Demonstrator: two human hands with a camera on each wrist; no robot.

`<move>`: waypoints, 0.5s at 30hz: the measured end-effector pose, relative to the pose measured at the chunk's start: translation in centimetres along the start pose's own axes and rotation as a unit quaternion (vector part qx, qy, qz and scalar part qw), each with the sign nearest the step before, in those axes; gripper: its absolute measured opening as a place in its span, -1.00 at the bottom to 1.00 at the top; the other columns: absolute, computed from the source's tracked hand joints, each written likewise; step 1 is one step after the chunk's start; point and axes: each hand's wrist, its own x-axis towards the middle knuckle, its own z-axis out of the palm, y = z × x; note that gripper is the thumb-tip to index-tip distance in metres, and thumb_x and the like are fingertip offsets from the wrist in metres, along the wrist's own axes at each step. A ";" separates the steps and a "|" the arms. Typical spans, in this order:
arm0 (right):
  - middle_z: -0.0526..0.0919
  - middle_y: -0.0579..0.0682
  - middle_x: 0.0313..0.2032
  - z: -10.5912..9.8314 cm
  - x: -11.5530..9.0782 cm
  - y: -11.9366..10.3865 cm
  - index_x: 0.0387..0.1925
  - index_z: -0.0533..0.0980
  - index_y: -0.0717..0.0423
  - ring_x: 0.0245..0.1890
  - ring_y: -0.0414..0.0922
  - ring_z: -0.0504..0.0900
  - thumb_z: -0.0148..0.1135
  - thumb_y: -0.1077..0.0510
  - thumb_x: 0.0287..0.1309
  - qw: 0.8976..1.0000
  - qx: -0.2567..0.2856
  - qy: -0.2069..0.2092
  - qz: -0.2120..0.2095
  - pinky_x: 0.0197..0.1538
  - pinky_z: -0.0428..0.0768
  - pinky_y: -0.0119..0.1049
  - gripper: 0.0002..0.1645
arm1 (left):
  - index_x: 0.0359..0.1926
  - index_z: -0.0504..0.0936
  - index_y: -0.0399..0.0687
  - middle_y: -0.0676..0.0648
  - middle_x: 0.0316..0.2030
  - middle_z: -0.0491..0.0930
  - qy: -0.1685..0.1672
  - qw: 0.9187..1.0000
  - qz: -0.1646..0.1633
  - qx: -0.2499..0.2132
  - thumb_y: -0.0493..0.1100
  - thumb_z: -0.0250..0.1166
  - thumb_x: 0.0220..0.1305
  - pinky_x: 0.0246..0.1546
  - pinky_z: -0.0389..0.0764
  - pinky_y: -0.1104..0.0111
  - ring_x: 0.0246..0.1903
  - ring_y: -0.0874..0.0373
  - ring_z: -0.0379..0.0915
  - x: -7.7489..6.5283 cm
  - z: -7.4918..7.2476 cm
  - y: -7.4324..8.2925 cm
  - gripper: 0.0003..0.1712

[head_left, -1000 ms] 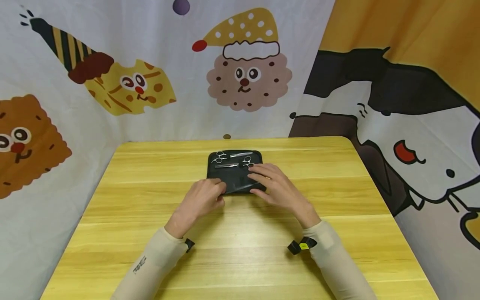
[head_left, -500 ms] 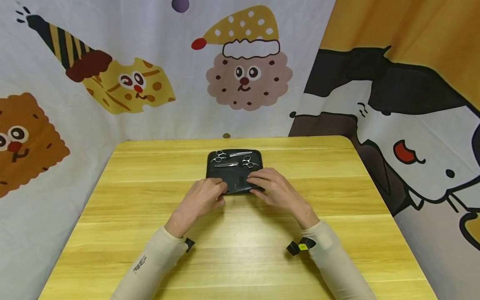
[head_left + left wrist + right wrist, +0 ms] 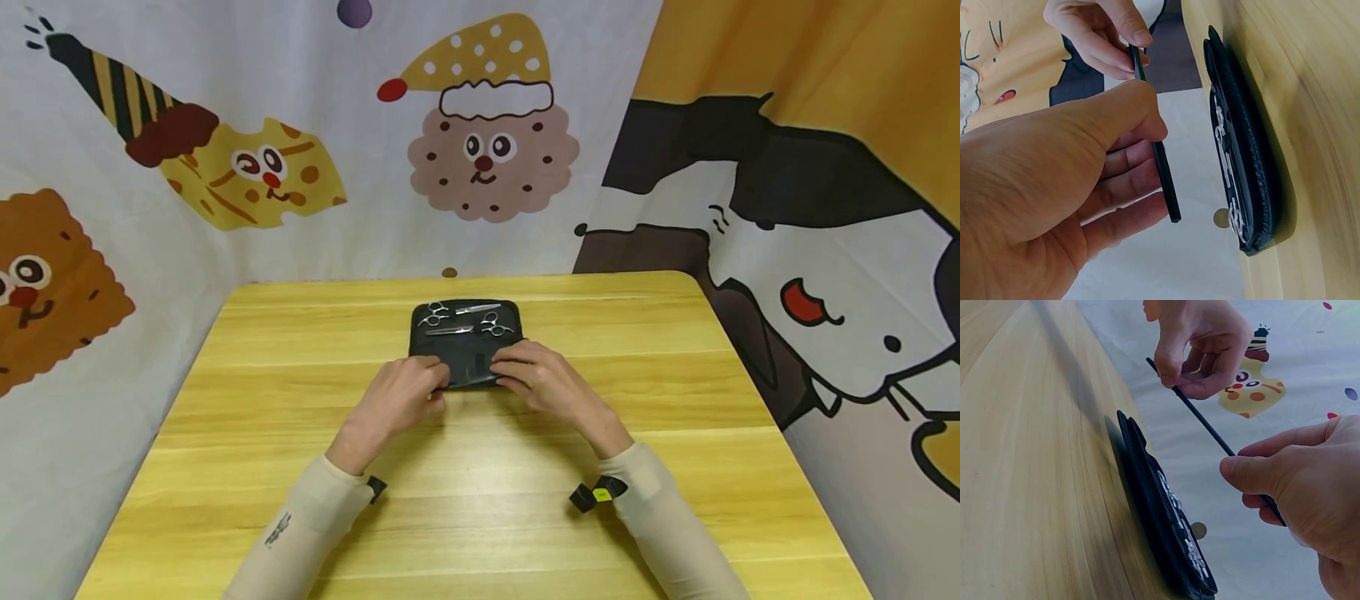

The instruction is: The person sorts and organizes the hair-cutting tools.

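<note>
In the head view, a black zip-style case [image 3: 463, 348] lies open on the table, holding an upper pair of scissors [image 3: 477, 309] and a lower pair of scissors [image 3: 450, 331]. Both hands hold a thin flat black bar [image 3: 1164, 175], seen edge-on in the wrist views and raised above the case. My left hand [image 3: 401, 393] pinches it between thumb and curled fingers at the left. Toward its other end, my right hand [image 3: 1310, 481] grips it with thumb and fingers. Seen from above, the hands partly cover the case's near edge.
The wooden table [image 3: 480, 508] extends around the case, its far edge close behind it. A cartoon-printed cloth [image 3: 300, 250] hangs behind the table and at both sides. Small black devices, such as the right one [image 3: 585, 497], are strapped at the wrists.
My right hand has drawn down from the lower scissors' finger rings toward the case's near edge, its fingers closing together. The left hand keeps its hold. The head view has shifted slightly.
</note>
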 end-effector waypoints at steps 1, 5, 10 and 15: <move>0.90 0.13 0.04 0.0 0.0 0.0 -0.03 0.88 0.20 0.02 0.01 0.85 0.70 0.29 0.23 1.000 0.000 -0.001 0.001 0.12 0.88 -0.16 -0.72 | -0.41 0.67 -0.01 0.07 -0.44 0.62 0.001 1.000 -0.001 -0.001 -0.32 0.61 0.08 -0.50 0.63 0.30 -0.48 0.19 0.49 0.0 0.0 0.0 -0.76; 0.90 0.12 0.04 -0.2 -0.1 -0.1 -0.04 0.88 0.20 0.01 0.00 0.85 0.69 0.30 0.24 1.000 -0.003 -0.004 0.008 0.10 0.88 -0.18 -0.75 | -0.38 0.70 -0.01 0.06 -0.41 0.65 0.003 1.000 0.001 -0.006 -0.31 0.63 0.10 -0.46 0.66 0.28 -0.46 0.17 0.53 0.1 0.2 -0.2 -0.77; 0.90 0.14 0.03 -0.3 -0.2 -0.1 -0.07 0.88 0.21 0.03 0.02 0.85 0.69 0.31 0.24 1.000 -0.007 -0.003 0.017 0.12 0.89 -0.18 -0.77 | -0.12 0.83 -0.07 -0.04 -0.18 0.81 0.011 1.000 0.004 -0.017 -0.20 0.65 0.21 -0.13 0.81 0.13 -0.23 0.02 0.69 0.0 0.6 -0.7 -0.76; 0.90 0.14 0.02 -0.4 -0.5 0.1 -0.09 0.89 0.20 0.03 0.03 0.87 0.69 0.32 0.23 0.999 -0.011 0.005 0.034 0.12 0.90 -0.17 -0.78 | 0.34 0.73 -0.12 -0.20 0.28 0.74 0.035 0.999 0.001 -0.039 -0.02 0.70 0.29 0.38 0.72 -0.11 0.27 -0.19 0.67 -0.3 1.4 -1.4 -0.34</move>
